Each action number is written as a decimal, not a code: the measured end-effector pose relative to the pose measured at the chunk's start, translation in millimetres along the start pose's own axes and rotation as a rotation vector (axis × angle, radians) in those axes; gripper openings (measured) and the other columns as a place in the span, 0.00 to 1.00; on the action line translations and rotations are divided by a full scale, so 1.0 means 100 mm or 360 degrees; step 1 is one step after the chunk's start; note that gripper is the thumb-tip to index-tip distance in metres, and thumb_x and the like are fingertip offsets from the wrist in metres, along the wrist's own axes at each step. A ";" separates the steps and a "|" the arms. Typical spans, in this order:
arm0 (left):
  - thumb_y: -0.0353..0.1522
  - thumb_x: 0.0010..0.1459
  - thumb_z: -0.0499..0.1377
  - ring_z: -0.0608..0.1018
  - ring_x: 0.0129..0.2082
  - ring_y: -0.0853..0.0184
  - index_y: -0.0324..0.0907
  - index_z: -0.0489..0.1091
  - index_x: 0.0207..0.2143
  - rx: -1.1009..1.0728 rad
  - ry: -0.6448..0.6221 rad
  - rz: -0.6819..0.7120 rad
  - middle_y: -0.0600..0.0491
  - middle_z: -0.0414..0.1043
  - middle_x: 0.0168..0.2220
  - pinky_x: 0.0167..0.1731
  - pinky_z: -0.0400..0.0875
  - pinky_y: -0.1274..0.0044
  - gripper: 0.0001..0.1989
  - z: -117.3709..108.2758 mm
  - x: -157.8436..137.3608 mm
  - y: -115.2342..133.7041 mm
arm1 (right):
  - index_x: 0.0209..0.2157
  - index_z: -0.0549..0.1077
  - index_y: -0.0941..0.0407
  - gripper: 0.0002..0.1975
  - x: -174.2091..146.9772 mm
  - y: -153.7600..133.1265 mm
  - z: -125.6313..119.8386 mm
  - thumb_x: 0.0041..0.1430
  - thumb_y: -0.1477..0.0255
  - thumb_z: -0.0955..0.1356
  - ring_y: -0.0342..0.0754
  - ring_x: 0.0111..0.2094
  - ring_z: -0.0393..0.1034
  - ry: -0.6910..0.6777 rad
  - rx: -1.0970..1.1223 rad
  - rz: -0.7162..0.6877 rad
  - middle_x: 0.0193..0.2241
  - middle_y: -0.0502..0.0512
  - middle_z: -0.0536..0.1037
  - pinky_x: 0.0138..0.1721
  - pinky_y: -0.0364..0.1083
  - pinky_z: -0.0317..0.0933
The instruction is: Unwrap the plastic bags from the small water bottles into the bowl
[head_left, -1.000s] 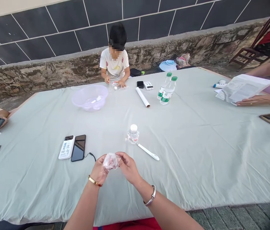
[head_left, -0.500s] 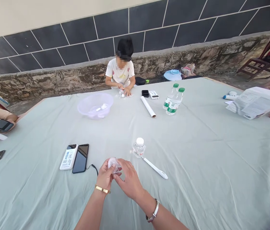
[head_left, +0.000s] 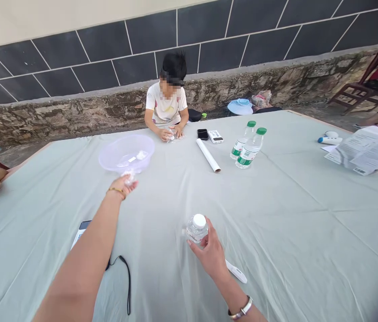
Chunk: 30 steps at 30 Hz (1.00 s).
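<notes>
Right grip point(head_left: 210, 250) clasps the small bottle point(head_left: 197, 228); left grip point(head_left: 124, 183) pinches a crumpled wrapper point(head_left: 129, 175) beside the bowl point(head_left: 126, 154).

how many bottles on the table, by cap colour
green-capped bottles: 2
white-capped bottle, under the right hand: 1
total: 3

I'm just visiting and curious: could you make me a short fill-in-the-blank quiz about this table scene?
1. The right hand grips a small bottle with a ____ cap.
2. The left hand reaches toward the clear ____ with a crumpled wrapper.
3. The two water bottles have ____ caps.

Missing words: white; bowl; green
</notes>
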<state>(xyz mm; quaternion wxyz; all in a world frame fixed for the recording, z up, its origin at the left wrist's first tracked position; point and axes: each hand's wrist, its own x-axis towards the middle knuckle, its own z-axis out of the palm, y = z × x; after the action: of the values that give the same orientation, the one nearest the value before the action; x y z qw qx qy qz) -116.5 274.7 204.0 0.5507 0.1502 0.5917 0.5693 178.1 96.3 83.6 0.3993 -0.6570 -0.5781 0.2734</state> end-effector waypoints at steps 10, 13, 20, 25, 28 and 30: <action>0.28 0.51 0.60 0.79 0.34 0.65 0.45 0.61 0.52 0.0063 0.0079 0.0191 0.47 0.67 0.46 0.31 0.75 0.74 0.25 0.33 0.17 -0.10 | 0.48 0.64 0.54 0.26 0.31 -0.12 0.23 0.48 0.59 0.68 0.56 0.38 0.71 0.0002 -0.0137 0.0194 0.37 0.56 0.75 0.33 0.50 0.64; 0.32 0.46 0.63 0.78 0.27 0.67 0.40 0.67 0.39 0.0226 -0.0070 0.0164 0.51 0.72 0.36 0.26 0.73 0.77 0.16 0.00 -0.26 -0.86 | 0.48 0.63 0.55 0.27 0.57 -0.14 0.39 0.48 0.58 0.68 0.56 0.42 0.70 0.0150 -0.0127 0.0214 0.40 0.58 0.74 0.39 0.51 0.64; 0.38 0.53 0.56 0.71 0.20 0.69 0.41 0.70 0.32 0.1027 -0.0313 0.0386 0.55 0.68 0.22 0.20 0.66 0.79 0.10 -0.88 -1.44 -2.40 | 0.48 0.62 0.55 0.28 1.49 -0.08 0.59 0.46 0.60 0.69 0.56 0.45 0.67 0.0396 -0.0084 0.0298 0.44 0.60 0.72 0.45 0.52 0.60; 0.29 0.56 0.50 0.69 0.21 0.70 0.42 0.68 0.27 0.1494 -0.0601 0.1128 0.52 0.68 0.24 0.21 0.62 0.79 0.09 -1.03 -1.77 -2.85 | 0.49 0.62 0.57 0.29 2.19 -0.07 0.64 0.47 0.63 0.71 0.55 0.46 0.67 0.0467 -0.0049 0.0381 0.45 0.61 0.71 0.47 0.51 0.59; 0.26 0.54 0.48 0.69 0.21 0.69 0.43 0.67 0.25 0.1562 -0.0562 0.1523 0.52 0.67 0.22 0.21 0.61 0.79 0.10 -0.98 -1.71 -2.96 | 0.51 0.61 0.59 0.31 2.58 -0.05 0.66 0.47 0.64 0.72 0.56 0.47 0.67 0.0496 -0.0025 0.0398 0.46 0.63 0.71 0.48 0.52 0.59; 0.25 0.53 0.48 0.67 0.19 0.69 0.44 0.64 0.21 0.1565 -0.0429 0.1723 0.53 0.63 0.18 0.18 0.58 0.79 0.11 -0.95 -1.65 -3.04 | 0.52 0.62 0.60 0.31 2.81 -0.05 0.68 0.47 0.65 0.72 0.55 0.46 0.67 0.0512 0.0011 0.0368 0.46 0.63 0.71 0.48 0.53 0.60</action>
<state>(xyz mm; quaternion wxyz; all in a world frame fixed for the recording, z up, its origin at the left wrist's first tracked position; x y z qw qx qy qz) -0.9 0.2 4.4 0.1302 0.7185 0.5487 0.4072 170.9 385.7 80.2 0.4547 -0.7529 -0.4266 0.2107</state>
